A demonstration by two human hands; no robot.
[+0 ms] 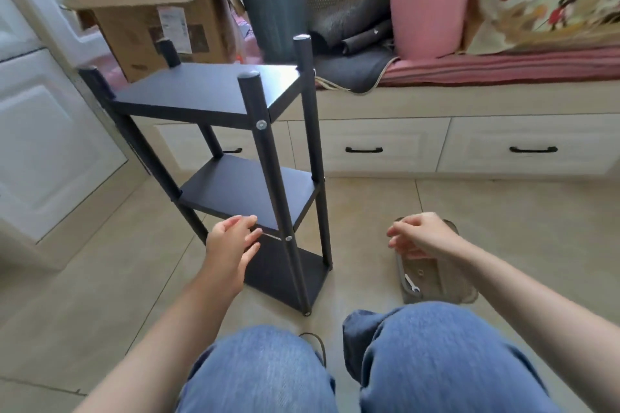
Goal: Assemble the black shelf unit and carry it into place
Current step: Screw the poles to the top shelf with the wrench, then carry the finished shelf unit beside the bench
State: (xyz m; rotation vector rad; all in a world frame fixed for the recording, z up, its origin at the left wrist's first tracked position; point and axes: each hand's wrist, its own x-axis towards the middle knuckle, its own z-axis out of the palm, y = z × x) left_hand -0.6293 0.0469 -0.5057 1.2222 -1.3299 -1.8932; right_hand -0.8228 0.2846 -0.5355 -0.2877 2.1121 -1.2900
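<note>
Your hands are off the shelf unit [235,144], which stands upright on the floor tiles.

Your left hand [231,238], fingers relaxed and spread, sits just beside its near front post; your right hand [419,235], loosely curled and holding nothing, hovers well apart above a small wrench [412,283].

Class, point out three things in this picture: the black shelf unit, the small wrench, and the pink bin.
black shelf unit [208,85]: head view, on its top board.
small wrench [411,283]: head view, on its shaft.
pink bin [427,7]: head view, on its front wall.
</note>
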